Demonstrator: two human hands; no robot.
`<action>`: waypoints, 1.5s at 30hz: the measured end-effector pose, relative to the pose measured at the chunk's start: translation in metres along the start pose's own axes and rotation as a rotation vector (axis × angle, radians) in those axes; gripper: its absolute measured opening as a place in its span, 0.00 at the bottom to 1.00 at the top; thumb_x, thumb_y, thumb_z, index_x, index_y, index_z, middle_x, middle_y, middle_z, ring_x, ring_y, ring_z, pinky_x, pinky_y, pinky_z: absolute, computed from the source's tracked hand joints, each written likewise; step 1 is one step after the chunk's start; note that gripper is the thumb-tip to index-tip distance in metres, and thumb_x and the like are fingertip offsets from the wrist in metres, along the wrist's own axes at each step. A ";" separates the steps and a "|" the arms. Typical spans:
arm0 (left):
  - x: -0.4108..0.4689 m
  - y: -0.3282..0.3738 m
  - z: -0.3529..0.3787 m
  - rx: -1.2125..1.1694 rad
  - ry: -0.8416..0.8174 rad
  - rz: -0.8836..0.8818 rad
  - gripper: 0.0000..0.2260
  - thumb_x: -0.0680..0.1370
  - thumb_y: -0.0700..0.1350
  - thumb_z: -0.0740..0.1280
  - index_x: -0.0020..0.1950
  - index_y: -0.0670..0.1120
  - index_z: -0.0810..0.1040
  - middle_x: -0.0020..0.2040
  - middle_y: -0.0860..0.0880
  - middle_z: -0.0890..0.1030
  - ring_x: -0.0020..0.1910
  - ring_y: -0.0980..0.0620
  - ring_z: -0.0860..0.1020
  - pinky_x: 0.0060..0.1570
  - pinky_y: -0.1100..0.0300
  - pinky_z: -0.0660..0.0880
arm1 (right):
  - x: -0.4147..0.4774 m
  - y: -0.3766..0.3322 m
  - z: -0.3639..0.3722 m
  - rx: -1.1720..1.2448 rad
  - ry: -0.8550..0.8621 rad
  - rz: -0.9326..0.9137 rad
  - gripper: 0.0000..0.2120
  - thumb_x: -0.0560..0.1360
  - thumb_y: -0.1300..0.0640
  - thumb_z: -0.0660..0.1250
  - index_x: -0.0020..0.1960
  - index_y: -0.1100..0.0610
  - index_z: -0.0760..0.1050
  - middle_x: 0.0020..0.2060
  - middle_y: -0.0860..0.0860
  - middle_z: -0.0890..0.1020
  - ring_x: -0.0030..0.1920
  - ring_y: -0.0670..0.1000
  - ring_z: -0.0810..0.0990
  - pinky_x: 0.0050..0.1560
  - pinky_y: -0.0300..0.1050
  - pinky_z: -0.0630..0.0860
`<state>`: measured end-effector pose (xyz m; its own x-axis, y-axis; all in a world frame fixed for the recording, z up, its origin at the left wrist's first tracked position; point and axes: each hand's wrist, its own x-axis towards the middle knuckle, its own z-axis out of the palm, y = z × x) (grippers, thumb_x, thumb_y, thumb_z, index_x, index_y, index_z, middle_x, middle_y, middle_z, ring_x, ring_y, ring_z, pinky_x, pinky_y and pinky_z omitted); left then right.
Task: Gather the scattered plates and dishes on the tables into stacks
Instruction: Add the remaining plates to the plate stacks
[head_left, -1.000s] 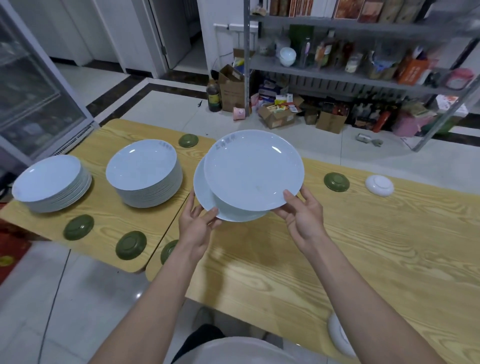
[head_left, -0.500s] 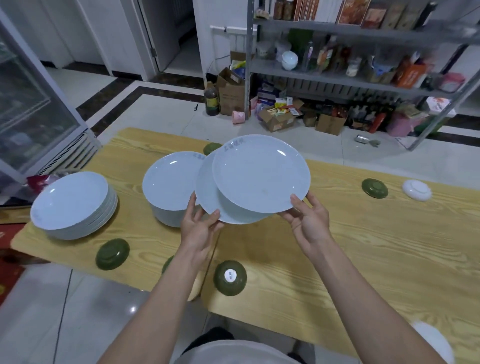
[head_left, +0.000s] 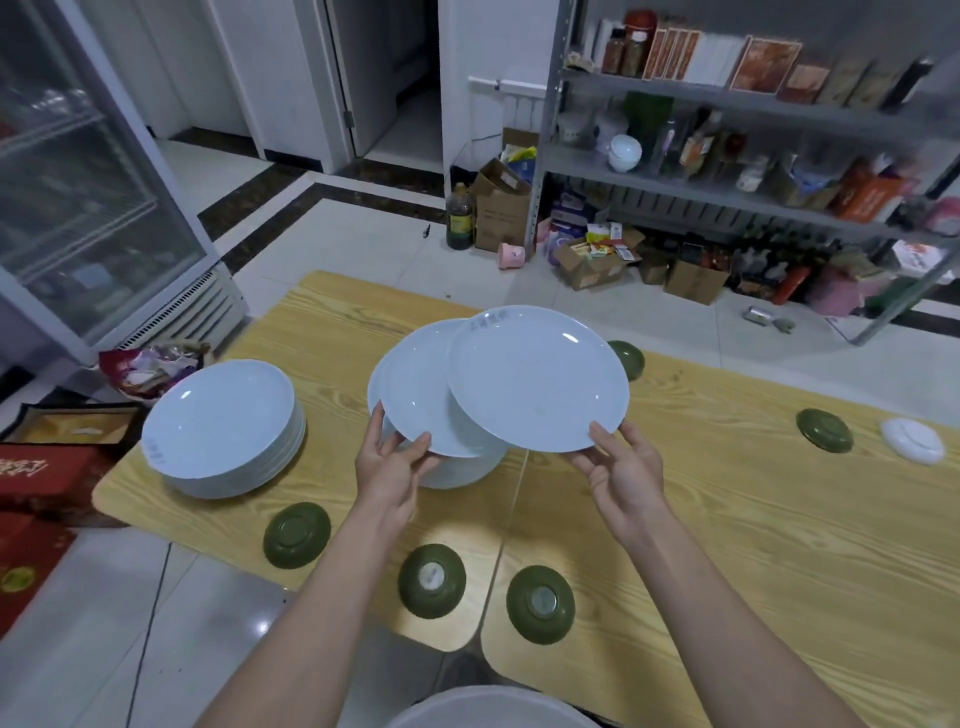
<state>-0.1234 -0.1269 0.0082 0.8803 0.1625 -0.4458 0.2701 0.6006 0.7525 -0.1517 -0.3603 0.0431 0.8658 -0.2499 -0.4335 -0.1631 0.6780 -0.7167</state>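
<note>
The left hand (head_left: 387, 467) pinches the lower plate (head_left: 415, 395) and the right hand (head_left: 623, 473) the upper plate (head_left: 535, 379), fingers (head_left: 602, 434) on near rims, overlapped above the centre stack (head_left: 462, 470) on the counter (head_left: 727, 519), apparently for adding; a second stack (head_left: 228, 431) sits at nine o'clock.

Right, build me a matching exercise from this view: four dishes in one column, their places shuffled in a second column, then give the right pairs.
Things
1. top held plate
2. lower held plate
3. plate stack
4. small white dish

Places
A. at the left end of the left table
B. pinched by the right hand, overlapping another plate
C. upside down, far right on the right table
D. gripped by the left hand, partly covered

Pairs: 1-B, 2-D, 3-A, 4-C
</note>
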 end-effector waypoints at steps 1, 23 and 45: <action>0.002 0.002 -0.002 -0.004 0.002 0.000 0.37 0.76 0.26 0.66 0.79 0.52 0.61 0.70 0.45 0.74 0.65 0.45 0.75 0.49 0.48 0.82 | 0.002 0.002 0.004 -0.003 0.000 0.003 0.22 0.78 0.71 0.64 0.71 0.65 0.68 0.60 0.60 0.81 0.58 0.63 0.81 0.48 0.55 0.83; 0.033 0.015 -0.025 0.020 0.039 -0.043 0.38 0.73 0.26 0.69 0.78 0.48 0.62 0.62 0.42 0.80 0.59 0.45 0.80 0.43 0.54 0.83 | 0.021 0.039 0.048 -0.085 -0.014 0.087 0.26 0.77 0.71 0.65 0.73 0.62 0.65 0.59 0.59 0.81 0.56 0.61 0.83 0.49 0.56 0.83; 0.044 0.008 -0.038 0.203 0.032 -0.045 0.35 0.76 0.24 0.63 0.78 0.49 0.63 0.41 0.46 0.67 0.52 0.41 0.80 0.46 0.56 0.83 | 0.036 0.068 0.074 -0.278 0.078 0.093 0.26 0.77 0.71 0.66 0.72 0.60 0.64 0.52 0.55 0.81 0.52 0.58 0.83 0.50 0.56 0.82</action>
<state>-0.0976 -0.0848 -0.0240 0.8533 0.1659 -0.4942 0.3850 0.4386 0.8120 -0.0968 -0.2719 0.0187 0.8040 -0.2548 -0.5372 -0.3728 0.4877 -0.7894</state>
